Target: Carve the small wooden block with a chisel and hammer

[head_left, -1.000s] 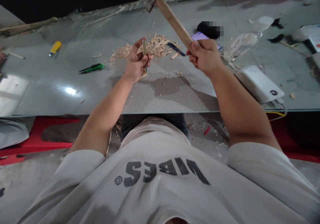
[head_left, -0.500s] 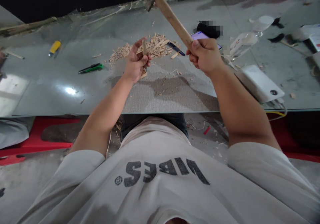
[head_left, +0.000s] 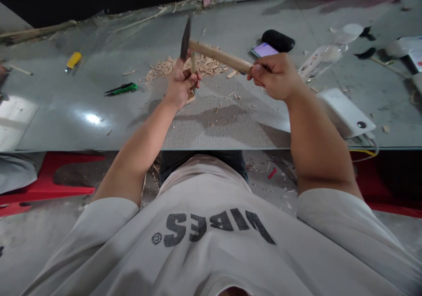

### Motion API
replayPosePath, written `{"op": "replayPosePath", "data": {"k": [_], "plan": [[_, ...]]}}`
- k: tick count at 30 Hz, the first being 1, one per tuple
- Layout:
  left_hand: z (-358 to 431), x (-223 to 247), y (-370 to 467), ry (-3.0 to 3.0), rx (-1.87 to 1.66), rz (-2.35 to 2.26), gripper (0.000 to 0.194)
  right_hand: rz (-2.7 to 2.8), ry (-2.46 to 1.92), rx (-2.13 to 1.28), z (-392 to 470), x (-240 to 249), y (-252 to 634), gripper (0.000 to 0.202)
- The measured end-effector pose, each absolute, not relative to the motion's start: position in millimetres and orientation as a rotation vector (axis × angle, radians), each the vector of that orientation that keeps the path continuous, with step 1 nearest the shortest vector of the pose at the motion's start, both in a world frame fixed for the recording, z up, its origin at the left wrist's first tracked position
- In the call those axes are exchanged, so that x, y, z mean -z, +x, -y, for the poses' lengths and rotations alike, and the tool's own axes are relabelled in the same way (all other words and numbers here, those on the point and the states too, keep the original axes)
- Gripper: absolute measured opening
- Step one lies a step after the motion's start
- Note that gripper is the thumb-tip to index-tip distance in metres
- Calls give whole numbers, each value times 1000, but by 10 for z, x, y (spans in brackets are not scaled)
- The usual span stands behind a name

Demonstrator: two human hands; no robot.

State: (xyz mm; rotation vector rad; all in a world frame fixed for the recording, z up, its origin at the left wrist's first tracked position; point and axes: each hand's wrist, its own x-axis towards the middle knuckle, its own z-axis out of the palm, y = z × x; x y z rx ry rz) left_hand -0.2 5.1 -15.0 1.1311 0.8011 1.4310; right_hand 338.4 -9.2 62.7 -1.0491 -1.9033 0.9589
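My right hand [head_left: 273,74] is closed round the end of the wooden handle of a hammer [head_left: 220,56]. The dark hammer head lies close above my left hand [head_left: 180,85]; whether it touches anything is not clear. In my left fingers a chisel [head_left: 193,62] stands upright, its wooden handle poking out at the top and its lower end mostly hidden. Under that hand a small piece of wood [head_left: 190,98] rests on the grey textured mat [head_left: 224,131]. Behind both hands lies a heap of wood chips [head_left: 161,69], partly covered by the hammer.
To the left lie a green utility knife [head_left: 121,89] and a yellow cutter [head_left: 73,61]. At the right are a phone [head_left: 263,49], a black case [head_left: 278,41], a clear plastic bottle [head_left: 319,60] and a white power bank [head_left: 344,111] with a cable. The table edge runs before my body.
The hammer has swung down and left, its head dropping from above the table's far side to just over the chisel. My left hand stays in place, its raised fingers now lower.
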Motion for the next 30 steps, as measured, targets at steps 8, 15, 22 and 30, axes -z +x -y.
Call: {"op": "replayPosePath", "data": {"k": [8, 15, 22, 30], "plan": [[-153, 160, -37, 1065, -1442, -823, 65, 1822, -895, -966, -86, -513, 3464, 91], [-122, 100, 34, 901, -1447, -930, 72, 1984, -1031, -966, -181, -499, 3573, 81], [-122, 93, 13, 934, -1469, -874, 68, 1915, -955, -926, -189, -528, 3621, 92], [-147, 138, 8, 935, -1477, -890, 70, 1886, -940, -857, -249, -529, 3717, 96]]}}
